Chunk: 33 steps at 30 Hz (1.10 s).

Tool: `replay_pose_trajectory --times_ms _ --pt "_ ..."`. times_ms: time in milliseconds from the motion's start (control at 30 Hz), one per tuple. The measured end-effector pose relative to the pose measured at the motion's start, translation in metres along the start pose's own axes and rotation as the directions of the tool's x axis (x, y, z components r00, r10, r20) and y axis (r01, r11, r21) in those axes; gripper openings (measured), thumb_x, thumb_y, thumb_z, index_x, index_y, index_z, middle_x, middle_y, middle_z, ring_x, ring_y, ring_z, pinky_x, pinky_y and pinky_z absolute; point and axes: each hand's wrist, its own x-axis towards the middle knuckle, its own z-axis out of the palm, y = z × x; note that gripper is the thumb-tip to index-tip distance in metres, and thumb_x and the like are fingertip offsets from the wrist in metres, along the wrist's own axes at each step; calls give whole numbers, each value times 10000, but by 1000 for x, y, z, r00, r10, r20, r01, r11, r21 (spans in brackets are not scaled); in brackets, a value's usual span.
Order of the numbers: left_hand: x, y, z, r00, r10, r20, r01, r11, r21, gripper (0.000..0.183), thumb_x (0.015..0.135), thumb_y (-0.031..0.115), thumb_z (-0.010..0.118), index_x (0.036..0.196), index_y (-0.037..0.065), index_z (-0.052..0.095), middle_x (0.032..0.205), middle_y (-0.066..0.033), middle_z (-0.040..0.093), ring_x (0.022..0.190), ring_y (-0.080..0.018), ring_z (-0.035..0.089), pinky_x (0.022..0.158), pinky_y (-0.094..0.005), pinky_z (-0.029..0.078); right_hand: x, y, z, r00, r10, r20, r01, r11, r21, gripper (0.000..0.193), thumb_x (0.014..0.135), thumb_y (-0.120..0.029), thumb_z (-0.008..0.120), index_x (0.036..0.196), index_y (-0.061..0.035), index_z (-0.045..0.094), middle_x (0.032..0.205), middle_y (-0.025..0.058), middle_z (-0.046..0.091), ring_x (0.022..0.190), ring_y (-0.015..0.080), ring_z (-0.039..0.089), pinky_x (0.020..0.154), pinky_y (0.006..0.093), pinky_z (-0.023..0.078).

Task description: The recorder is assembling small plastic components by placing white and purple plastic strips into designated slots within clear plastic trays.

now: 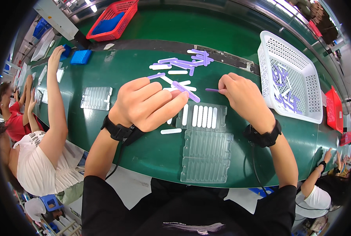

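My left hand (pixel 144 104) is closed, its fingertips pinching a purple strip with rounded ends (pixel 192 95) above a few white strips. My right hand (pixel 240 94) is closed on another thin purple strip (pixel 212 90), seen nearly edge-on and pointing left. Below and between my hands lies a clear slotted plastic tray (pixel 223 126) with several white strips (pixel 205 117) standing side by side in its slots. Its left part is partly behind my left hand. Nearer to me is a clear tray (pixel 207 157) of two slotted halves. A loose white strip (pixel 170 131) lies left of the trays.
A loose pile of purple and white strips (pixel 187 63) lies beyond my hands. A white basket (pixel 265 78) with more strips stands right; red baskets (pixel 334 110) (pixel 112 35) stand farther off. Another clear tray (pixel 97 98) lies left, near a blue block (pixel 80 57). Co-workers (pixel 53 153) sit on both sides.
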Motion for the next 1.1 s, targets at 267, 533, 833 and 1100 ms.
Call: replay_pose_trajectory --times_ms 267,533,833,1100 --pt "4 3 -1 1000 11 26 -11 1000 5 356 758 -11 825 1101 28 736 659 27 502 538 -123 454 495 -294 297 -17 -2 -3 964 255 71 -129 219 967 167 1019 -105 704 1132 18 705 991 5 684 836 56 612 743 246 520" --pt "9 2 4 997 -22 71 24 999 -23 360 710 22 803 1067 23 758 656 11 521 539 -143 483 486 -296 317 -29 -1 -10 964 255 78 -124 170 978 176 1033 -137 697 1139 2 713 1083 56 735 858 64 622 772 252 524" --pt "11 7 18 907 -349 237 416 834 -362 111 898 109 802 914 46 712 523 41 398 419 -129 377 454 -278 288 -51 -3 -19 919 310 242 -286 105 952 162 1053 -158 666 1084 1 672 1083 123 784 810 107 707 761 250 573" --pt "7 30 22 276 -478 834 955 38 -294 235 1010 178 698 838 25 646 525 98 400 495 -16 331 488 -271 253 -74 -11 -8 952 204 -229 -76 880 468 83 910 -93 779 982 -53 774 920 22 762 746 135 679 646 289 551"
